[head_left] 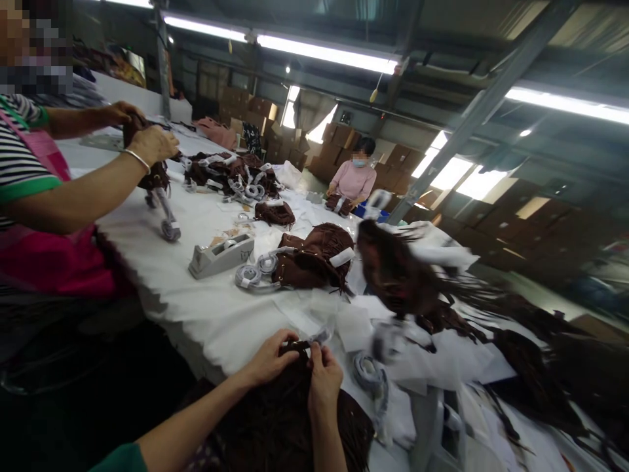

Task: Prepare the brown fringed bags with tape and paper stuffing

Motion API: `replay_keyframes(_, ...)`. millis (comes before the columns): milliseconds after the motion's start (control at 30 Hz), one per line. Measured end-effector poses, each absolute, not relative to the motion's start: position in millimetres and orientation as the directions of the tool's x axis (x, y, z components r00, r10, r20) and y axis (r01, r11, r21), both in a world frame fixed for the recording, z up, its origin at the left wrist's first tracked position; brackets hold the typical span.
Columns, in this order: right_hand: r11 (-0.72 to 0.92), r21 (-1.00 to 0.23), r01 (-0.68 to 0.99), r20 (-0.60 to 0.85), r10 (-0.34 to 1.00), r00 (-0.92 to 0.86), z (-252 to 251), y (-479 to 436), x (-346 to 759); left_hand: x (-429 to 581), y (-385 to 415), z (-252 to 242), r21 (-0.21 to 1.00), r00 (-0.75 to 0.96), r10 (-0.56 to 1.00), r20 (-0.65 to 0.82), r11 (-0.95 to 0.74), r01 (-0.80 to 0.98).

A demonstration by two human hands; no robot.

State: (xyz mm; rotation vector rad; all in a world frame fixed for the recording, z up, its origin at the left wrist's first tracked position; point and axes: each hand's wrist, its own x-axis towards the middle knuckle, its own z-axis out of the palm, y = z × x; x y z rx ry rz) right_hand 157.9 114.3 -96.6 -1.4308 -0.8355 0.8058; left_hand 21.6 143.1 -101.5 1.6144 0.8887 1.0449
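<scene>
A dark brown fringed bag [265, 426] rests in front of me at the near edge of the table, partly covered by my forearms. My left hand [275, 354] pinches a dark strap at the bag's top. Close beside it, my right hand [324, 373] has its fingers closed on the same strap, near a piece of clear or pale wrapping [323, 334]. Just right of my hands lies a coiled strap in wrapping [368, 372]. Beyond them sits another brown fringed bag [314, 259] with wrapped coils at its left side.
A grey tape dispenser [222, 255] stands on the white-covered table [196, 308]. A blurred brown bag [398, 269] is in the air to the right, above white paper sheets [442, 360]. Co-workers handle bags at the left and far side. A second dispenser [435, 426] stands near right.
</scene>
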Motion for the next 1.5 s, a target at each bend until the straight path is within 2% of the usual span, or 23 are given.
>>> replay_keyframes(133, -0.003, -0.997, 0.071, 0.028, 0.898, 0.439, -99, 116, 151, 21, 140, -109, 0.964, 0.316, 0.919, 0.234, -0.261, 0.043)
replay_keyframes(267, -0.011, -0.939, 0.342, 0.115, 0.932, 0.345, -96, 113, 146, 23, 140, -111, 0.977, 0.308, 0.929, 0.205, -0.215, -0.002)
replay_keyframes(333, -0.009, -0.906, 0.423, 0.150, 0.928, 0.341, -96, 110, 144, 22, 139, -113, 0.984, 0.288, 0.941, 0.181, -0.174, -0.049)
replay_keyframes(467, 0.049, -0.904, 0.425, 0.225, 0.900, 0.373, -102, 105, 142, 21, 138, -115, 0.991, 0.321, 0.940, 0.112, -0.079, -0.112)
replay_keyframes(533, 0.073, -0.946, 0.317, 0.193, 0.911, 0.365, -106, 105, 143, 24, 138, -115, 0.994, 0.303, 0.949, 0.087, -0.064, -0.085)
replay_keyframes(633, 0.014, -0.993, -0.121, -0.026, 0.944, 0.328, -106, 109, 148, 28, 137, -113, 0.987, 0.261, 0.952, 0.159, -0.156, -0.034)
replay_keyframes(700, -0.064, -0.892, -0.446, -0.201, 0.943, 0.266, -99, 112, 154, 29, 135, -113, 0.962, 0.302, 0.916, 0.263, -0.275, -0.006)
replay_keyframes(767, -0.142, -0.742, -0.656, -0.330, 0.928, 0.173, -89, 116, 161, 28, 132, -113, 0.926, 0.362, 0.867, 0.343, -0.376, 0.023)
replay_keyframes(833, -0.171, -0.626, -0.760, -0.396, 0.910, 0.122, -76, 118, 171, 27, 132, -115, 0.907, 0.404, 0.838, 0.367, -0.419, 0.047)
replay_keyframes(900, -0.085, -0.603, -0.793, -0.393, 0.897, 0.202, -66, 118, 182, 25, 133, -116, 0.907, 0.418, 0.835, 0.358, -0.417, 0.056)
replay_keyframes(1033, 0.174, -0.733, -0.658, -0.255, 0.826, 0.502, -52, 109, 206, 26, 137, -120, 0.910, 0.437, 0.830, 0.347, -0.410, 0.056)
replay_keyframes(1133, 0.273, -0.836, -0.475, -0.120, 0.755, 0.644, -48, 97, 224, 29, 136, -122, 0.909, 0.450, 0.826, 0.340, -0.410, 0.066)
replay_keyframes(1200, 0.262, -0.890, -0.373, -0.066, 0.735, 0.675, -49, 88, 235, 29, 135, -122, 0.911, 0.451, 0.827, 0.335, -0.407, 0.070)
replay_keyframes(1333, 0.115, -0.974, -0.196, -0.054, 0.723, 0.689, -50, 69, 253, 29, 134, -123, 0.907, 0.453, 0.825, 0.338, -0.415, 0.078)
replay_keyframes(1400, 0.080, -0.981, -0.174, -0.067, 0.709, 0.702, -48, 60, 260, 28, 136, -125, 0.898, 0.472, 0.812, 0.342, -0.431, 0.090)
replay_keyframes(1500, 0.116, -0.982, -0.147, -0.021, 0.713, 0.701, -40, 50, 267, 27, 140, -129, 0.881, 0.501, 0.791, 0.351, -0.461, 0.111)
